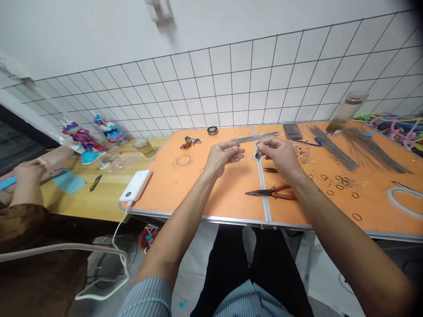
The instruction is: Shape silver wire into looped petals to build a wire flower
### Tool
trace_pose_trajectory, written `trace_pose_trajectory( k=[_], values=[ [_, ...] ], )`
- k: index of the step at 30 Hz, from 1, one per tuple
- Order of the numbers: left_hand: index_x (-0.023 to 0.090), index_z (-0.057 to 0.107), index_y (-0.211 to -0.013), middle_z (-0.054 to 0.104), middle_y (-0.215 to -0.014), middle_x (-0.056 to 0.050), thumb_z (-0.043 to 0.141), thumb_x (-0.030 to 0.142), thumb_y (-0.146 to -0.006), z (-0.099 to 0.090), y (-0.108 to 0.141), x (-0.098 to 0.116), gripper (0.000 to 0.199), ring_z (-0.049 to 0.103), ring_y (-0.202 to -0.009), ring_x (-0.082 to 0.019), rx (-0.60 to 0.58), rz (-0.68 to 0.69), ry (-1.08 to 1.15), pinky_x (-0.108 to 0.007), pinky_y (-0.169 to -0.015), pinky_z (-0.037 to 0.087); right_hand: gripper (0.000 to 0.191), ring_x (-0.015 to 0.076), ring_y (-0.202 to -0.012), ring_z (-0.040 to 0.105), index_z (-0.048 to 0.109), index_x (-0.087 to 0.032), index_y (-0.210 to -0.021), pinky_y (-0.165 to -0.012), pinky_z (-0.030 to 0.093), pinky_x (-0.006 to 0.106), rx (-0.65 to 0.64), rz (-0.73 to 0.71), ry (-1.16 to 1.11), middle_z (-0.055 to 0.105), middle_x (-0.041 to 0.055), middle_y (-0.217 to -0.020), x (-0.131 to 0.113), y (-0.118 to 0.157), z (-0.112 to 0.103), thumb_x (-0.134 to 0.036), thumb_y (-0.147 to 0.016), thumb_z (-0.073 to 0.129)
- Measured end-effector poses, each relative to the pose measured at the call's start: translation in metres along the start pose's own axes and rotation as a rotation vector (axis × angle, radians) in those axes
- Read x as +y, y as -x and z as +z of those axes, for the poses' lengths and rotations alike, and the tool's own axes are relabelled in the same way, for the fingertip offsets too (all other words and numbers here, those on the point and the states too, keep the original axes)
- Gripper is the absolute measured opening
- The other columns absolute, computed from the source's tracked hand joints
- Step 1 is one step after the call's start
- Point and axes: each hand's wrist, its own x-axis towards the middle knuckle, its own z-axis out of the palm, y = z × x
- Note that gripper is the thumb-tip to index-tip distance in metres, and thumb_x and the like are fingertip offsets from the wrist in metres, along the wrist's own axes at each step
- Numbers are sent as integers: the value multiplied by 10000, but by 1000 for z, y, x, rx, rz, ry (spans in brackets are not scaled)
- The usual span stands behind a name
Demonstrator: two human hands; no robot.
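Observation:
Above the middle of the orange folding table (231, 198), my left hand (225, 157) is closed in a pinch on a thin wire. Facing it, my right hand (276, 154) also pinches thin wire, with fingertips together. The exact shape of the wire between them is too fine to make out. Below my right hand lie red-handled long-nose pliers (272, 193), partly under the forearm. A second tool's dark tip (270, 170) pokes out beside the wrist. Left of my hands rests a ring of looped copper-coloured wire (183, 160).
Bundles of grey wire (335, 149), black rings (339, 187) and a glass bottle (346, 112) occupy the right side. A tape roll (212, 130) sits at the back. A white power bank (135, 186) with a cable lies left. Another person's hand (31, 169) works at the adjoining wooden table.

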Motion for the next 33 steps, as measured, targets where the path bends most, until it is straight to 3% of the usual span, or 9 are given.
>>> trace_pose_trajectory(
  k=[6, 11, 22, 29, 33],
  values=[
    [138, 815, -1120, 908, -973, -117, 965, 332, -941, 18, -3, 5, 303, 866, -792, -192, -154, -50, -54, -291, -764, 657, 341, 171, -865, 768, 796, -217, -877, -770, 638, 264, -31, 99, -8, 776, 45, -908, -10, 6, -20, -481, -812, 1002],
    [128, 812, -1115, 905, -959, -117, 875, 269, -1017, 26, -4, 6, 183, 867, -820, -187, -146, -55, -40, -293, -785, 671, 479, 158, -882, 797, 847, -220, -1038, -716, 649, 222, -21, 113, -104, 826, 60, -1013, -7, 6, -26, -590, -799, 1035],
    [139, 819, -1147, 913, -999, -137, 892, 247, -977, 21, -3, 3, 214, 887, -856, -216, -170, -34, -10, -304, -807, 674, 526, 173, -852, 791, 859, -210, -999, -701, 639, 244, 15, 59, -44, 848, 85, -973, -10, 4, -28, -662, -797, 1039],
    [143, 796, -1156, 910, -995, -125, 870, 216, -984, 21, -5, 2, 200, 875, -815, -205, -119, -25, 35, -307, -803, 670, 606, 155, -830, 790, 880, -207, -1004, -694, 650, 222, -13, 117, -140, 852, 89, -976, -9, 5, -28, -755, -794, 1029],
    [142, 788, -1139, 906, -980, -118, 862, 200, -983, 20, -5, 2, 182, 874, -808, -199, -90, -24, 53, -292, -784, 662, 560, 137, -835, 789, 883, -206, -1026, -717, 651, 201, -14, 108, -161, 846, 71, -969, -8, 6, -28, -690, -803, 1054]
  ],
)
